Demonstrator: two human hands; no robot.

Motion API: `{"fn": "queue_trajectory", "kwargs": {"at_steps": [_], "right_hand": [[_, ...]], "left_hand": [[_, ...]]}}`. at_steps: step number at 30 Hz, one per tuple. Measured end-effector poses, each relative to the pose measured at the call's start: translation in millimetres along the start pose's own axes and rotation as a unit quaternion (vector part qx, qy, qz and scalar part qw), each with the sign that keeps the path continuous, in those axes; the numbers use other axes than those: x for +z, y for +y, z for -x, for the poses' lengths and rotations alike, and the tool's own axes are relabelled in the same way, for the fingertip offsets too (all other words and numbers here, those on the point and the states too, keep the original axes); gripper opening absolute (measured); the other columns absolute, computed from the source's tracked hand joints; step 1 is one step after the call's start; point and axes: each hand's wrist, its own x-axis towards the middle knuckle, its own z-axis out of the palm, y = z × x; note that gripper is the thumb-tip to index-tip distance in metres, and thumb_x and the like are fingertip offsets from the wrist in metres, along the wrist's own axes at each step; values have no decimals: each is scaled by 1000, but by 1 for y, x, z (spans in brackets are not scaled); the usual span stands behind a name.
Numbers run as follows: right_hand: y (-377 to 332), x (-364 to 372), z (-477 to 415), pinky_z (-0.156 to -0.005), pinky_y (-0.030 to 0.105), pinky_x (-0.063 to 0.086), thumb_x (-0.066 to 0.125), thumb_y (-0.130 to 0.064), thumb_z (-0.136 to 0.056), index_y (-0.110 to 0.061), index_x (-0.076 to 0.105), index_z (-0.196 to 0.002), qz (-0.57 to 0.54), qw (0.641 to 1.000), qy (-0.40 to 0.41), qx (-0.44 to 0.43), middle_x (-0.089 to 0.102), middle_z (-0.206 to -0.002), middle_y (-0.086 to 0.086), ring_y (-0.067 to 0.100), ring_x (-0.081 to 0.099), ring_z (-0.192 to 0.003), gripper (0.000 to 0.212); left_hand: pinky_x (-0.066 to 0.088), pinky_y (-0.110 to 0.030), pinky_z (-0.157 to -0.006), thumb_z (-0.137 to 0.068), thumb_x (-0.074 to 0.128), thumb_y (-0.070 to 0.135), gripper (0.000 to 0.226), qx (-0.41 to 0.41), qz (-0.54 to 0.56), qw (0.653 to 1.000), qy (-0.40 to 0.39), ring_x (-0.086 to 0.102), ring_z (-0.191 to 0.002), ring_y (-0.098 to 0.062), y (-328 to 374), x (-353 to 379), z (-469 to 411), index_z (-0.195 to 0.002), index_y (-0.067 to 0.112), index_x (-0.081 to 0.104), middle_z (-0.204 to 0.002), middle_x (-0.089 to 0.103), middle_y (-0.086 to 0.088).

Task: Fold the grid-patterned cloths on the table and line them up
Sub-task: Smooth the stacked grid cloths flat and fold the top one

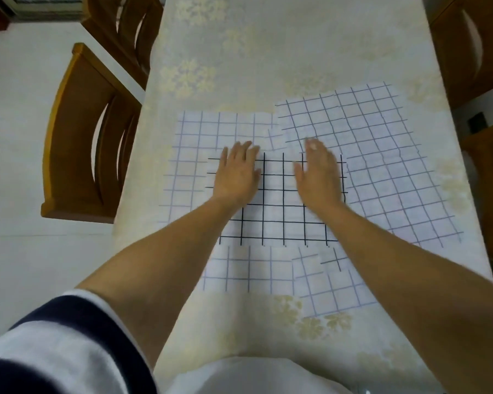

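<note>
Both flat, empty hands, left hand (235,172) and right hand (319,173), press the black-grid cloth (279,206) beneath them; likely smoothing, with folding next.

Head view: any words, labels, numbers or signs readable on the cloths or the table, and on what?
None. The black-grid cloth and the blue-grid cloths show only lines; the table shows only a pale flower print. Tiny specks along the black-grid cloth's near edge are too small to read.
</note>
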Motion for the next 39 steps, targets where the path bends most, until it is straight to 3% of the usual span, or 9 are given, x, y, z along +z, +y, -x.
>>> {"fn": "queue_trajectory", "kwargs": {"at_steps": [2, 5, 11, 19, 24, 27, 34, 39], "right_hand": [[-24, 22, 7, -125, 45, 12, 30, -40, -106, -11, 20, -157, 40, 995, -71, -49, 19, -164, 9, 27, 14, -152, 60], [-29, 44, 14, -125, 43, 1, 18, -44, -107, -14, 7, -159, 85, 986, -140, -28, 2, -167, 6, 24, -3, -154, 61], [27, 37, 18, -124, 46, -2, 3, -65, -99, -20, -10, -158, 130, 980, -149, -21, -13, -166, -2, 19, -15, -153, 75], [40, 23, 16, -124, 48, -5, 1, -68, -97, -17, -15, -157, 142, 976, -161, 34, -19, -165, 3, 24, -18, -152, 80], [-9, 27, 30, -124, 47, -2, 11, -56, -104, -18, -3, -159, 112, 986, -114, -52, -10, -167, 1, 26, -14, -153, 69], [-23, 44, 48, -124, 49, 3, 10, -54, -104, -18, -1, -159, 113, 983, -136, -49, -6, -167, 4, 27, -10, -153, 66], [46, 22, 54, -124, 48, -2, 0, -64, -100, -22, -15, -157, 149, 978, -145, 4, -17, -165, -2, 21, -17, -152, 72], [75, 3, 48, -124, 50, -1, -6, -67, -96, -18, -11, -158, 156, 975, -157, 22, -15, -166, 4, 23, -16, -152, 79]], "left_hand": [[2, -47, -127, -107, 37, 37, 59, 5, 11, 999, -52, 6, -156, -28, 15, 16, 4, -160, 17, 21, -169, 14, -6], [-3, -48, -126, -108, 27, 43, 63, -22, 5, 994, -108, -8, -157, -25, 16, 33, 3, -163, 22, 5, -171, -4, -1], [-6, -45, -126, -103, 4, 61, 61, -45, -29, 996, -70, -16, -155, -18, -34, 34, 25, -159, 41, -9, -168, -15, 13], [-10, -48, -125, -101, -3, 62, 63, -55, -58, 992, -94, -25, -153, -20, -48, 25, 29, -157, 39, -21, -166, -26, 10], [-8, -44, -126, -105, 1, 54, 62, -4, -36, 999, -22, -14, -156, -21, -14, 24, 31, -162, 29, -6, -169, -14, 6], [-5, -43, -127, -107, 6, 49, 60, -6, -7, 998, -60, -15, -155, -18, 2, 40, 43, -162, 26, -5, -169, -12, 6], [-8, -45, -126, -103, 5, 62, 63, -41, -19, 997, -70, -20, -154, -16, -24, 38, 55, -159, 40, -11, -167, -19, 13], [-11, -49, -125, -100, 0, 65, 66, -86, -34, 993, -78, -24, -153, -19, -53, 29, 59, -158, 38, -18, -166, -23, 12]]}}
